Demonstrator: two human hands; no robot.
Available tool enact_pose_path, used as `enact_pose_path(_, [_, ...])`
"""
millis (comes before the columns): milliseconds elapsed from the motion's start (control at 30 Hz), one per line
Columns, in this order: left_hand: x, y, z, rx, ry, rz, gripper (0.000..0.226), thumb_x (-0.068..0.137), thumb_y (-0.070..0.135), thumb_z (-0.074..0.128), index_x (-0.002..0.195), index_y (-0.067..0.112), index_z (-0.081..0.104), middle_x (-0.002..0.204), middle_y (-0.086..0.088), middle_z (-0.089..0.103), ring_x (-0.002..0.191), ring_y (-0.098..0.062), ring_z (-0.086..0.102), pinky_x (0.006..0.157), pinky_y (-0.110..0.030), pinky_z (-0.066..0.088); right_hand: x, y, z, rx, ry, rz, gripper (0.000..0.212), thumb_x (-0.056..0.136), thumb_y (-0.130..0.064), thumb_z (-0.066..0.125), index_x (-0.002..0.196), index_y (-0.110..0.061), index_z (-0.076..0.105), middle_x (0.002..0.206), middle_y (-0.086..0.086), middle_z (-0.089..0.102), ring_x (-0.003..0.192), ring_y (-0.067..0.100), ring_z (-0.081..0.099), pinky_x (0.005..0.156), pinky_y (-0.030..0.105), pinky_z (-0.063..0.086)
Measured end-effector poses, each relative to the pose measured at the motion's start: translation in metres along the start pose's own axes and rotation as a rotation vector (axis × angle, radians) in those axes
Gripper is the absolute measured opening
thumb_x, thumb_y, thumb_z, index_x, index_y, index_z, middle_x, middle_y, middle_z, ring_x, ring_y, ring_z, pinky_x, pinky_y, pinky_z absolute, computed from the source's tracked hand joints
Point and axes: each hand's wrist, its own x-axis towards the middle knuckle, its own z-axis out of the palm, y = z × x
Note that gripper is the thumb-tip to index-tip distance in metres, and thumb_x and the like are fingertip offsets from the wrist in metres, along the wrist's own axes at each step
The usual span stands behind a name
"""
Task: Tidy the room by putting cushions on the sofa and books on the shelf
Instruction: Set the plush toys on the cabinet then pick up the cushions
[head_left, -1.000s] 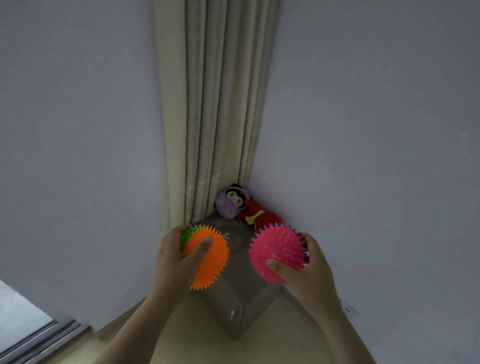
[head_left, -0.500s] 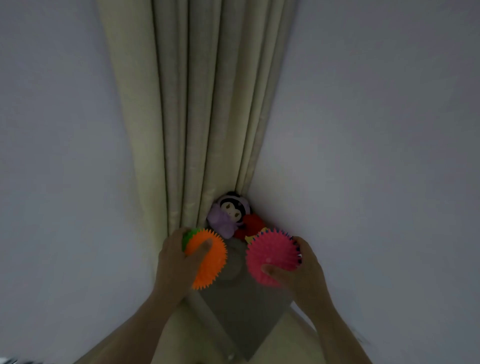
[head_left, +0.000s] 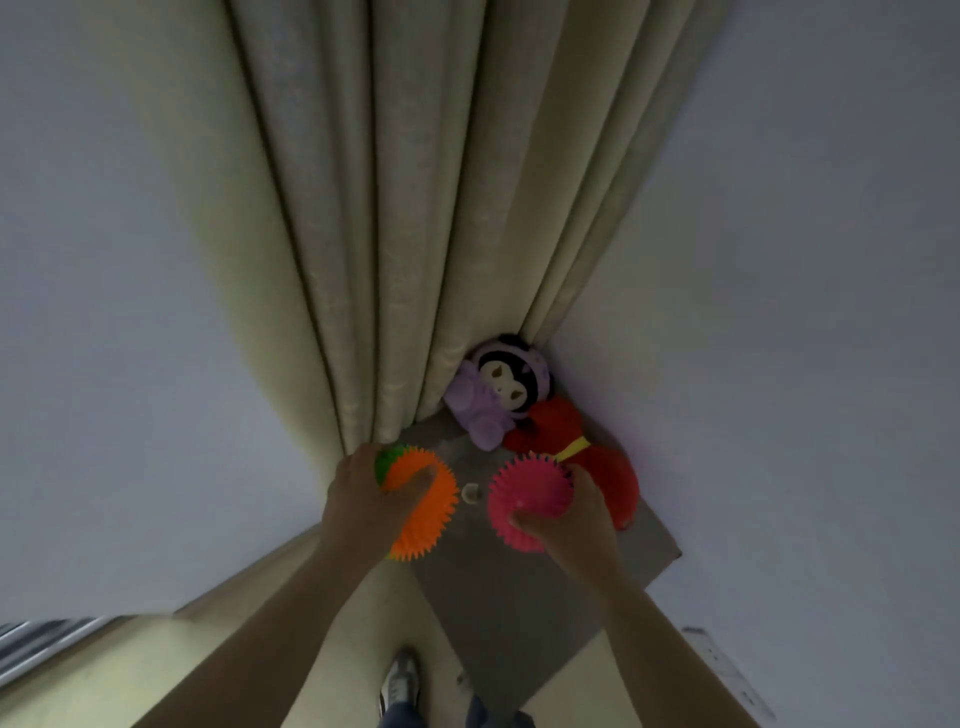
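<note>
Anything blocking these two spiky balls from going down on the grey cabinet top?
Partly. A small round object lies between the orange ball and pink ball; a red plush and purple plush fill the back corner. The near part of the cabinet top is bare.

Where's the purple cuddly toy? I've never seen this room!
Find the long cream curtain in the corner. At its foot, on a grey cabinet top, sits the toy. It is lilac with a black-haired pale face; the plush beside it is red.

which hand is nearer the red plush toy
Right. The right hand, gripping the pink ball, is just beside the red plush toy; the left hand, gripping the orange ball, is over by the curtain.
</note>
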Motion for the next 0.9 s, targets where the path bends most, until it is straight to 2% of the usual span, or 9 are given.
enact_pose_path(100, [0.011, -0.01, 0.017, 0.039, 0.023, -0.044, 0.055, 0.076, 0.047, 0.072, 0.118, 0.016, 0.054, 0.111, -0.01, 0.058, 0.102, -0.032, 0.056, 0.079, -0.033, 0.042, 0.034, 0.022, 0.025, -0.051, -0.091, 0.025, 0.098, 0.038, -0.049, 0.077, 0.127, -0.019, 0.049, 0.115, 0.001, 0.059, 0.1, 0.022, 0.061, 0.084, 0.037, 0.054])
enact_pose_path(200, [0.02, -0.021, 0.031, 0.072, 0.002, -0.09, 0.052, 0.077, 0.047, 0.07, 0.114, 0.015, 0.053, 0.109, -0.009, 0.056, 0.095, -0.029, 0.056, 0.074, -0.031, 0.041, 0.069, 0.052, 0.05, -0.115, -0.14, 0.024, 0.095, 0.039, -0.048, 0.078, 0.125, -0.025, 0.047, 0.115, -0.003, 0.061, 0.105, 0.018, 0.062, 0.085, 0.037, 0.055])
enact_pose_path(333, [0.029, -0.034, 0.048, 0.102, 0.003, -0.16, 0.051, 0.078, 0.049, 0.068, 0.113, 0.017, 0.052, 0.104, -0.005, 0.053, 0.092, -0.026, 0.055, 0.075, -0.033, 0.046, 0.086, 0.052, 0.065, -0.173, -0.161, 0.021, 0.094, 0.049, -0.031, 0.081, 0.133, -0.016, 0.042, 0.125, 0.005, 0.052, 0.113, 0.026, 0.056, 0.089, 0.043, 0.053])
enact_pose_path(433, [0.035, -0.041, 0.059, 0.13, -0.012, -0.188, 0.052, 0.077, 0.052, 0.068, 0.112, 0.018, 0.051, 0.103, -0.005, 0.053, 0.092, -0.027, 0.055, 0.077, -0.034, 0.047, 0.097, 0.055, 0.075, -0.253, -0.192, 0.036, 0.092, 0.061, -0.021, 0.081, 0.14, -0.01, 0.035, 0.132, 0.011, 0.047, 0.118, 0.031, 0.052, 0.093, 0.039, 0.049])
enact_pose_path(567, [0.044, -0.048, 0.073, 0.168, 0.001, -0.191, 0.054, 0.075, 0.053, 0.069, 0.112, 0.018, 0.051, 0.102, -0.003, 0.052, 0.095, -0.029, 0.055, 0.082, -0.038, 0.049, 0.108, 0.067, 0.088, -0.346, -0.251, 0.034, 0.085, 0.07, -0.029, 0.077, 0.141, -0.011, 0.035, 0.135, 0.012, 0.046, 0.119, 0.032, 0.052, 0.094, 0.043, 0.05])
enact_pose_path(633, [0.049, -0.048, 0.077, 0.168, 0.014, -0.206, 0.055, 0.075, 0.052, 0.069, 0.114, 0.018, 0.051, 0.102, -0.002, 0.049, 0.094, -0.027, 0.054, 0.08, -0.036, 0.047, 0.111, 0.07, 0.092, -0.417, -0.294, 0.03, 0.084, 0.076, -0.029, 0.074, 0.145, -0.012, 0.03, 0.141, 0.013, 0.041, 0.124, 0.033, 0.049, 0.099, 0.045, 0.047])
enact_pose_path(733, [0.056, -0.05, 0.085, 0.181, 0.025, -0.199, 0.057, 0.075, 0.051, 0.07, 0.115, 0.016, 0.051, 0.108, -0.006, 0.052, 0.097, -0.028, 0.053, 0.08, -0.035, 0.046, 0.114, 0.078, 0.096, -0.444, -0.317, 0.008, 0.091, 0.077, -0.025, 0.073, 0.15, -0.012, 0.021, 0.15, 0.015, 0.031, 0.132, 0.035, 0.041, 0.106, 0.046, 0.041])
enact_pose_path(900, [0.074, -0.047, 0.104, 0.122, 0.076, -0.197, 0.059, 0.075, 0.05, 0.071, 0.116, 0.013, 0.052, 0.108, -0.008, 0.053, 0.1, -0.029, 0.053, 0.077, -0.031, 0.04, 0.115, 0.089, 0.087, -0.393, -0.323, -0.018, 0.091, 0.075, -0.024, 0.076, 0.15, -0.014, 0.024, 0.147, 0.013, 0.034, 0.129, 0.032, 0.045, 0.102, 0.041, 0.045])
